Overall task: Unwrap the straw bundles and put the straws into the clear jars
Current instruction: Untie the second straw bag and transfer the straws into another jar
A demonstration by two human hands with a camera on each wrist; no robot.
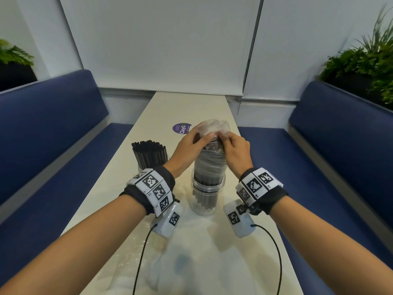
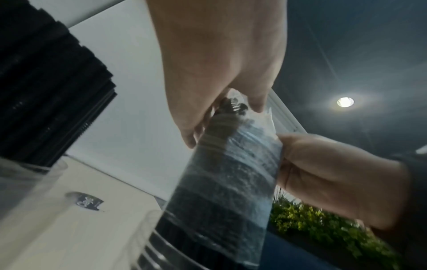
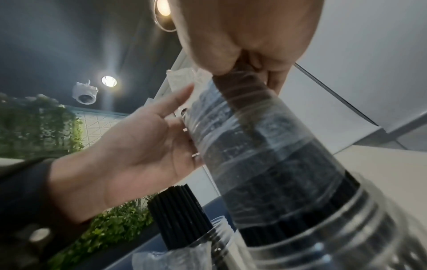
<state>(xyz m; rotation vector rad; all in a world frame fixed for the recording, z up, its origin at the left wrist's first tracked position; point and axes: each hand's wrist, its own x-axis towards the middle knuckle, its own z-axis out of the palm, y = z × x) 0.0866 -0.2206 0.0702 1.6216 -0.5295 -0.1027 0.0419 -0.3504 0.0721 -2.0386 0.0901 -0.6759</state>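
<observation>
Crinkly clear wrap (image 1: 213, 129) on black straws (image 1: 209, 177), pinched by both hands' fingers (image 1: 223, 139).

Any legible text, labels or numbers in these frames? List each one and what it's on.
"ClayG": on the round purple sticker on the table; the word runs on under the plastic wrap, and the smaller line beside it is too small to read.
Wristband marker tiles: small characters beside the square codes, too small to read.
Left wrist view: the same sticker, too blurred to read.
</observation>
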